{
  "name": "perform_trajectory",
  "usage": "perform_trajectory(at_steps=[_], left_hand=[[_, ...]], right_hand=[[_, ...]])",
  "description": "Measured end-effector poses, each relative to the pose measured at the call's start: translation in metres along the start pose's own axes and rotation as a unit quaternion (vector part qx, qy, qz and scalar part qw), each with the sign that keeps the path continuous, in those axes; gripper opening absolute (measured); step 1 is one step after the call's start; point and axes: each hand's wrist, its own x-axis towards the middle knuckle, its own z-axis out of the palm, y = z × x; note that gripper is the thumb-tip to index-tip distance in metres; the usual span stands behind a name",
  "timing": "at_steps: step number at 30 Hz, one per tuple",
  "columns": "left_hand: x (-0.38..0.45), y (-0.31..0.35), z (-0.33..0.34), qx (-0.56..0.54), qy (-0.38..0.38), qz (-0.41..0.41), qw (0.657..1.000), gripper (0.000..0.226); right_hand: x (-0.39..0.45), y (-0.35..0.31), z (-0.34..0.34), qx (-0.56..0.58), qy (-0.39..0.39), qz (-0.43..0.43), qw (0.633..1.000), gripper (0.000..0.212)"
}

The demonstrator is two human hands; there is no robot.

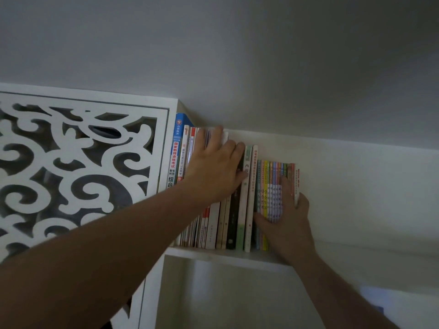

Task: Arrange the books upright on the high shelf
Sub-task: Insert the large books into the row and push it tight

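Overhead, a plain grey ceiling (261, 55) fills the upper half of the view and meets a pale wall (368, 186) on the right. At the left stands a white carved panel (71, 162) with a cut-out scroll pattern, set in a white frame. Next to it runs the high shelf (213, 254), a white board just under the ceiling, with an open white compartment below it.

On that shelf a row of books (240, 210) stands upright, spines outward. It starts with a tall blue book (177, 148) against the panel's frame, goes on through white, black and green spines, and ends in a bundle of thin colourful books (273, 186) at the right end.

Both bare forearms reach up from below. The left hand (213, 167) lies flat over the taller books near the left of the row, fingers spread and nearly straight, fingertips at their top edges. The right hand (287, 224) grips the bundle of thin books low down, thumb pressed on the left side of it and fingers curled round its right end.
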Motion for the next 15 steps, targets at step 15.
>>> perform_trajectory(at_steps=[15], left_hand=[[-0.043,0.038,-0.046,-0.307,0.197,-0.109,0.925,0.056]], right_hand=[[0.001,-0.001,0.004,-0.009,0.008,-0.008,1.000,0.111]])
